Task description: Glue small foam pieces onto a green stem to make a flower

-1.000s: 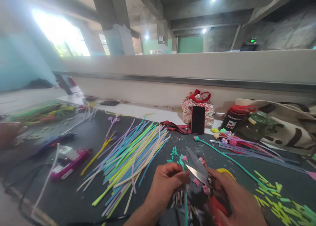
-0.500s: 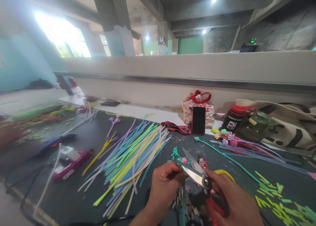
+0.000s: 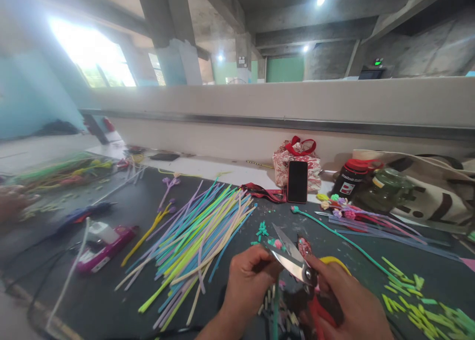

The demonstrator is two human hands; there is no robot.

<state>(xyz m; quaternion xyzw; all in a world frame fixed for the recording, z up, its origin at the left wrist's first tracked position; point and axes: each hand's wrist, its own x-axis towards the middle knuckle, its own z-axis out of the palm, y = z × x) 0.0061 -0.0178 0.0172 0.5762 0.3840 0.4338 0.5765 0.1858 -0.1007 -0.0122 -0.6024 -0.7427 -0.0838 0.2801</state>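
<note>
Pinched in my left hand (image 3: 248, 280) is a thin teal stem (image 3: 275, 308) that hangs down below my fingers; its upper end is hidden by them. My right hand (image 3: 345, 298) grips red-handled scissors (image 3: 302, 270). The scissor blades are spread apart and point up and left, the lower blade right beside my left fingertips. Short teal cut pieces (image 3: 262, 228) lie just beyond the blades. Under my hands are several small pale and pink bits (image 3: 287, 313), partly hidden. To the left of my left hand spreads a large pile of long coloured stems (image 3: 200, 246).
A phone (image 3: 297, 181) leans on a patterned bag (image 3: 280, 162). At right are a dark bottle (image 3: 349, 178), a green jug (image 3: 388, 189), small flowers on stems (image 3: 337, 206) and yellow-green cut pieces (image 3: 415, 315). A magenta power strip (image 3: 107, 251) lies left. Another person's hand (image 3: 15, 204) shows far left.
The view has shifted slightly. My hands, the teal stem and the spread scissors hold nearly the same position. The other person's hand at far left has moved a little.
</note>
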